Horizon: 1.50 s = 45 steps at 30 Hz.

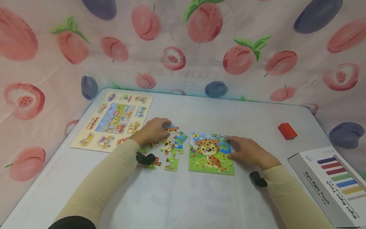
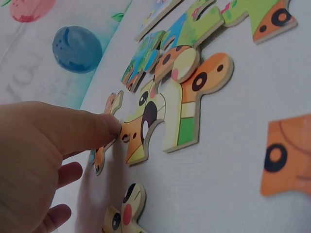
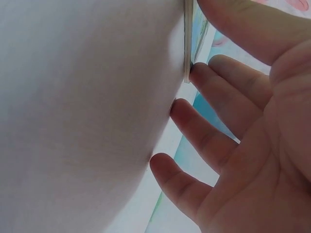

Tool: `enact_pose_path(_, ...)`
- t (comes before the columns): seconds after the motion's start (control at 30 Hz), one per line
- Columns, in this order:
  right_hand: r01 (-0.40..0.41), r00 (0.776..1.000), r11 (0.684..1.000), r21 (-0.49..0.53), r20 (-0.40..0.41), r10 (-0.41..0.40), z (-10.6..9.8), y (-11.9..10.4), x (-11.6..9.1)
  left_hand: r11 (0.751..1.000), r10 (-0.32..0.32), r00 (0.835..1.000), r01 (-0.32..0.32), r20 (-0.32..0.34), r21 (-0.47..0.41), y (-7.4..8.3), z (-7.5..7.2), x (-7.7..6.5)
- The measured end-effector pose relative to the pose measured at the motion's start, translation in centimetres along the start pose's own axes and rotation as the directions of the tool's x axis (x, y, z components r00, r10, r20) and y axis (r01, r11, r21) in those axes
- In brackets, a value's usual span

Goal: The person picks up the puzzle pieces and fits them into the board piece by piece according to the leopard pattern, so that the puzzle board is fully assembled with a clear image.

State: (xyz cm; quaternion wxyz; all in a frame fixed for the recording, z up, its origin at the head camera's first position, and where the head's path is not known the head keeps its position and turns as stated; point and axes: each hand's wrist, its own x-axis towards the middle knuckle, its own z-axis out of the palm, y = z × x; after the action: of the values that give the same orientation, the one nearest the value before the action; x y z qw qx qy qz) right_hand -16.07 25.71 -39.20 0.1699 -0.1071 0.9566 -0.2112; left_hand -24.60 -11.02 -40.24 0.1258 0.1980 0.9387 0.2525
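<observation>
My left hand (image 1: pixel 154 129) is over the loose jigsaw pieces, thumb (image 2: pixel 92 128) reaching forward. It pinches a spotted orange puzzle piece (image 1: pixel 172 129) at the group's far end; the index fingertip is hidden in the left wrist view. Nearer lie a leopard-face piece (image 1: pixel 167 144) and a green corner piece (image 1: pixel 172 164). To their right lies a square leopard picture board (image 1: pixel 211 153), flat on the table. At its right edge rests my right hand (image 1: pixel 247 151), fingertips and thumb touching the board, the other fingers (image 3: pixel 201 133) extended and spread.
A cream knob puzzle board (image 1: pixel 78 136) with vehicle pictures lies at the left, partly behind the left hand. On the right are a red block (image 1: pixel 287 131) and a white box (image 1: pixel 323 187) with coloured strips. A fruit-print cloth (image 1: pixel 174 28) hangs around the table.
</observation>
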Motion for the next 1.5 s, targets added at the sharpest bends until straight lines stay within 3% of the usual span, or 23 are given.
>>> enact_pose_path(0.63, -0.002, 1.000, 1.000, 0.010, -0.002, 0.002, 0.04, 0.08, 0.02, 0.999, -0.040, 0.998, 0.041, -0.051, 0.013, -0.59, 0.00, 0.11)
enact_pose_path(1.1, -0.007, 1.000, 1.000, 0.014, 0.004, 0.007, 0.01, 0.10, 0.02, 0.995, -0.001, 0.996, 0.010, -0.090, 0.098, -0.75, -0.26, 0.35)
enact_pose_path(1.5, -0.012, 1.000, 1.000, 0.014, 0.008, 0.012, -0.02, 0.10, 0.02, 0.996, -0.004, 0.993, 0.014, -0.116, 0.087, -0.41, -0.61, 0.34)
